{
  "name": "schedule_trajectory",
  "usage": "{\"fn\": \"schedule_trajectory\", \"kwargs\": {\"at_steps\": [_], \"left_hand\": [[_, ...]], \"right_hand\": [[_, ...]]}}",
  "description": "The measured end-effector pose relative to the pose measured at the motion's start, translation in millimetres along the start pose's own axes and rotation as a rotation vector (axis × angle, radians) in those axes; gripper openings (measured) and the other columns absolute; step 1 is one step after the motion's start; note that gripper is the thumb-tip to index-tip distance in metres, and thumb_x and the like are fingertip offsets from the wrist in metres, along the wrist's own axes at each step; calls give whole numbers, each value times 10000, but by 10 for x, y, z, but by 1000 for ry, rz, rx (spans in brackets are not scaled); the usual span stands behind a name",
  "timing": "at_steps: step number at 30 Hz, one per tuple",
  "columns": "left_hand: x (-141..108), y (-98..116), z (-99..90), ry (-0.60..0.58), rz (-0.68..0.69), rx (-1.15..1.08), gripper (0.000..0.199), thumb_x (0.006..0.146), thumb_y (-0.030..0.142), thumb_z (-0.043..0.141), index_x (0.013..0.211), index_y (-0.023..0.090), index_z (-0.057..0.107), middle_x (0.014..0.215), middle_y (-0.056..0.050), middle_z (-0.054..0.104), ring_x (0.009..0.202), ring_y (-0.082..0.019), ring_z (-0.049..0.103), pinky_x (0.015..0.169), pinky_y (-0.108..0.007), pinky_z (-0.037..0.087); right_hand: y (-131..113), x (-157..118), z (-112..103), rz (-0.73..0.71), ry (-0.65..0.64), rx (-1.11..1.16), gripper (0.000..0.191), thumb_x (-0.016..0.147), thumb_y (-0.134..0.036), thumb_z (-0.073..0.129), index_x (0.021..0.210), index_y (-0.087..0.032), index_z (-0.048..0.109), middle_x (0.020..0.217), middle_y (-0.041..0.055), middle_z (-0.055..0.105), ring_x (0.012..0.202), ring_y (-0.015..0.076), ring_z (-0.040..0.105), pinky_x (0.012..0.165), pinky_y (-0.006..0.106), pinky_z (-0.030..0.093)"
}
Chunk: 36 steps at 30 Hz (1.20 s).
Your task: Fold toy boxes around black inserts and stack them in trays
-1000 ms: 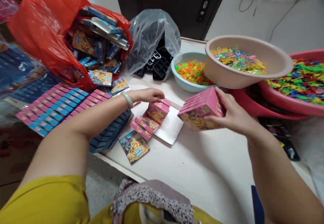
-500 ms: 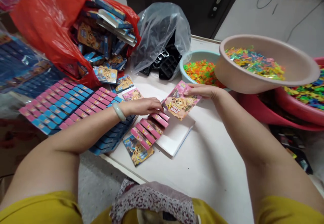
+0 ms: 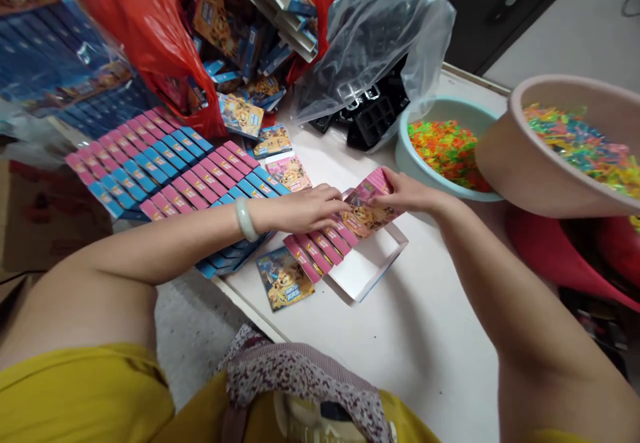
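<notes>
My right hand (image 3: 410,193) grips a pink small printed box (image 3: 373,209) with a cartoon dog on its face, thumb on the near side. Beside it, my left hand (image 3: 315,211), with a pale bangle at the wrist, reaches over with fingers stretched out, its fingertips at the box's left edge. Under that hand stands a short row of pink boxes (image 3: 313,256) on edge, partly hidden by it. They rest partly over a white open box (image 3: 367,276) on the table. A blue printed box or card (image 3: 284,279) lies flat to the left.
Rows of pink and blue boxes (image 3: 185,169) stand at the left. Behind them is a red plastic bag (image 3: 150,36) full of boxes. A clear bag (image 3: 385,9) holds black trays. Basins of small colourful plastic pieces, light blue (image 3: 415,163) and beige (image 3: 505,176), sit at the right.
The pink box in my right hand has come down against the row's right end. My left hand has moved right, its fingers now stretched out toward that box. The camera view has shifted.
</notes>
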<state>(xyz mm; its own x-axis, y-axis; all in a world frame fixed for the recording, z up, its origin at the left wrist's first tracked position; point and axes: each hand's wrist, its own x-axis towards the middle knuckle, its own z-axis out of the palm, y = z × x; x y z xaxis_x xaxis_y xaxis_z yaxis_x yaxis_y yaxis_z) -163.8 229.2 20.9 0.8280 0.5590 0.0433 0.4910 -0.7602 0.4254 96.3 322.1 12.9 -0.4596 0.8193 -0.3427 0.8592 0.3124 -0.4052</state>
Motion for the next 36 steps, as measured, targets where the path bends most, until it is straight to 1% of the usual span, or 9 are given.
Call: {"fn": "schedule_trajectory", "kwargs": {"at_steps": [3, 6, 10, 13, 17, 21, 29, 33, 36], "left_hand": [[-305, 212, 57, -63, -2, 30, 703, 895, 549, 574, 1471, 204, 367, 1476, -178, 431, 1379, -319, 386, 1156, -444, 294], [-519, 348, 234, -132, -112, 110, 902, 856, 620, 588, 1548, 206, 183, 1615, -178, 202, 1501, -374, 152, 1198, -513, 194], [-435, 339, 428, -129, -183, 139, 815, 931, 585, 474, 1551, 150, 172, 1618, -191, 184, 1512, -380, 101, 1207, -494, 197], [-217, 277, 431, -94, -172, 143, 724, 964, 537, 427, 1533, 130, 241, 1611, -174, 221, 1515, -374, 86, 1223, -473, 174], [-61, 246, 399, -110, -165, 141, 775, 947, 565, 446, 1543, 134, 204, 1627, -160, 172, 1521, -361, 54, 1236, -473, 123], [-159, 267, 449, -93, -167, 140, 795, 940, 597, 440, 1550, 160, 177, 1630, -158, 147, 1529, -325, 59, 1240, -473, 78], [-257, 284, 479, -88, -217, 112, 795, 934, 609, 446, 1541, 164, 191, 1630, -163, 132, 1529, -322, 61, 1239, -494, 66], [-284, 283, 402, -91, -225, 45, 771, 940, 635, 393, 1536, 175, 226, 1633, -148, 146, 1528, -324, 70, 1235, -528, 79], [-280, 237, 375, 67, -278, -67, 714, 975, 614, 277, 1530, 166, 248, 1623, -141, 212, 1520, -276, 163, 1245, -463, 141]], "right_hand": [[-142, -36, 80, 89, 0, -109, 760, 691, -630, 664, 1268, -165, 494, 1161, 162, 606, 1031, 348, 607, 866, 448, 523], [-258, -81, 130, 120, 36, -138, 832, 685, -654, 643, 1310, -142, 447, 1244, 206, 547, 1151, 419, 547, 930, 501, 481], [-286, -103, 139, 151, 40, -141, 862, 683, -640, 649, 1345, -138, 420, 1279, 212, 522, 1187, 425, 524, 960, 508, 465], [-298, -125, 173, 130, 41, -136, 866, 689, -638, 641, 1362, -145, 409, 1265, 203, 537, 1160, 411, 541, 934, 506, 483], [-402, -216, 262, 152, 88, -197, 1005, 731, -680, 603, 1474, -86, 280, 1387, 277, 457, 1271, 458, 457, 1011, 574, 418], [-485, -257, 325, 156, 102, -132, 979, 808, -784, 419, 1496, -103, 277, 1458, 281, 411, 1324, 463, 406, 1046, 604, 369], [-713, -117, 595, 174, 261, -98, 822, 927, -638, 293, 1525, -78, 237, 1536, 249, 355, 1364, 418, 373, 1093, 621, 285], [-567, -172, 549, 109, 270, 1, 808, 921, -611, 327, 1551, -124, 189, 1605, 194, 257, 1459, 369, 260, 1152, 602, 207], [-276, -296, 661, 141, 520, 206, 733, 949, -565, 226, 1564, -176, 139, 1615, 160, 238, 1499, 280, 203, 1168, 536, 232]]}}
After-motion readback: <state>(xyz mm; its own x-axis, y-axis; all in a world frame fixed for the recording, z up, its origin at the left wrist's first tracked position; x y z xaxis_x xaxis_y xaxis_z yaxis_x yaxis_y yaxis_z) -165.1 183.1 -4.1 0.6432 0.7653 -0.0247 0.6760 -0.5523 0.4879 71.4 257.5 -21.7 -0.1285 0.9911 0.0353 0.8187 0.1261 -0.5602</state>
